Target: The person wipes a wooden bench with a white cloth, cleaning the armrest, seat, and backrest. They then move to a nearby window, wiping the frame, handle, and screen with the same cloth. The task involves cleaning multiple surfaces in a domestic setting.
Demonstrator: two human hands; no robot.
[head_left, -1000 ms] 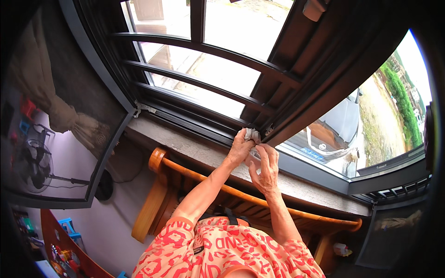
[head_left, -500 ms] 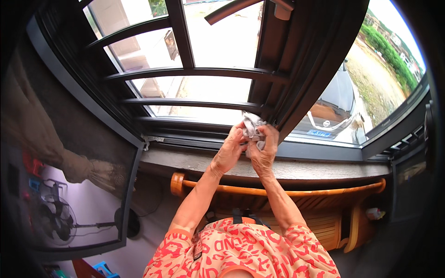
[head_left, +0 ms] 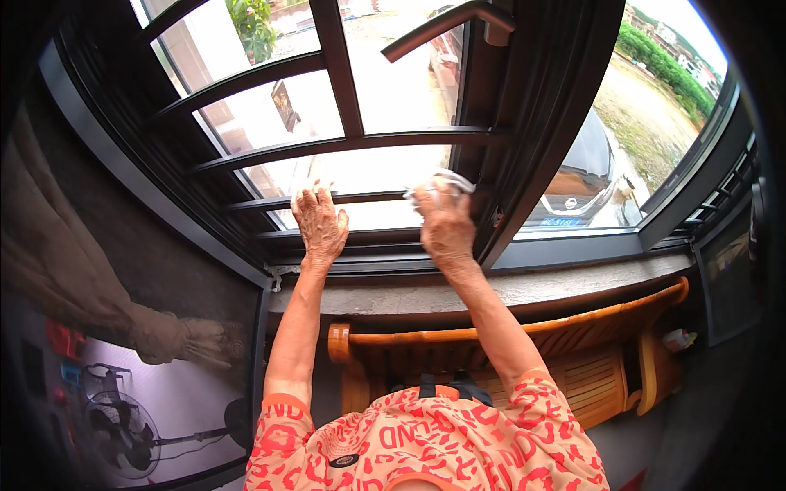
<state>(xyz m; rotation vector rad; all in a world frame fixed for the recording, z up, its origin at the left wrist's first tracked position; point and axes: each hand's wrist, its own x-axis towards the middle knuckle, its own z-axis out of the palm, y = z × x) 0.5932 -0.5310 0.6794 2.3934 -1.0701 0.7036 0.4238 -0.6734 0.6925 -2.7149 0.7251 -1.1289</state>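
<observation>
My right hand [head_left: 447,227] grips a crumpled white-and-grey cloth [head_left: 455,182], slightly blurred, against the lower right part of the barred window [head_left: 352,106]. To its left, my left hand [head_left: 320,227] is at a low horizontal window bar [head_left: 377,197], its bent fingers over the bar. Both forearms reach up from the lower edge, over the sill. A dark window handle [head_left: 446,26] sticks out above my right hand.
Below the grey sill [head_left: 377,297] stands a wooden slatted bench [head_left: 508,334]. A screen panel with a tied curtain [head_left: 155,327] is on the left, a standing fan [head_left: 123,430] showing through it. Outside at right a parked car [head_left: 577,180] is visible.
My hands were together on the cloth at the lower right window corner. Now they are apart: the left has moved left to the bar, the right has lifted the cloth a little higher.
</observation>
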